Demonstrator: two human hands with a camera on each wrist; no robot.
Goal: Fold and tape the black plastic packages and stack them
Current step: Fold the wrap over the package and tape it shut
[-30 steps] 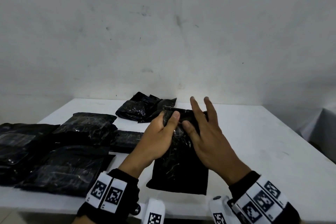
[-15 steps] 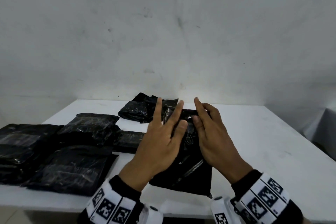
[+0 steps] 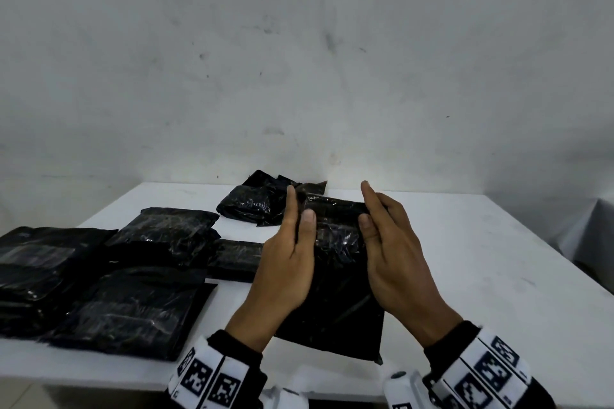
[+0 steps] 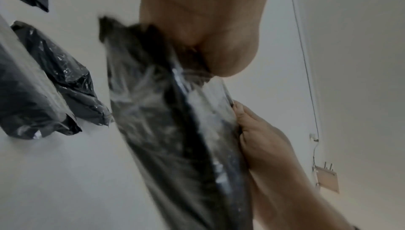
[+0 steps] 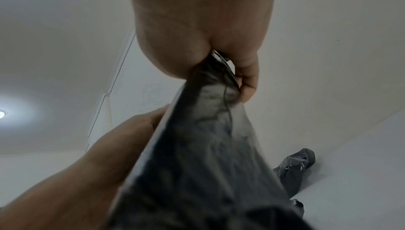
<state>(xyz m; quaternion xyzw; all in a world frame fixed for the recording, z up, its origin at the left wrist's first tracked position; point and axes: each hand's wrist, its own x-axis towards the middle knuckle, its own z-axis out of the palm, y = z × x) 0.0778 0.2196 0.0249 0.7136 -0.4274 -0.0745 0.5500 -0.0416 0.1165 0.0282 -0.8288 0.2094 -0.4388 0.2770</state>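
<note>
A black plastic package (image 3: 335, 282) is held up off the white table (image 3: 465, 259) in front of me, its top edge folded over. My left hand (image 3: 292, 242) pinches the package's upper left edge between thumb and fingers. My right hand (image 3: 382, 236) pinches the upper right edge. In the left wrist view the package (image 4: 175, 129) hangs below the left palm, with the right hand (image 4: 258, 140) on its far side. The right wrist view has the package (image 5: 208, 155) clamped between the right thumb and fingers.
Several flat black packages (image 3: 109, 276) lie in a pile on the table's left side. A crumpled black bundle (image 3: 262, 202) sits at the back centre, behind the hands. The table's right half is bare white surface, and a grey wall stands behind.
Both hands have moved apart from the middle of the package's top to its two upper corners. The package has risen a little and its top fold is pulled straight.
</note>
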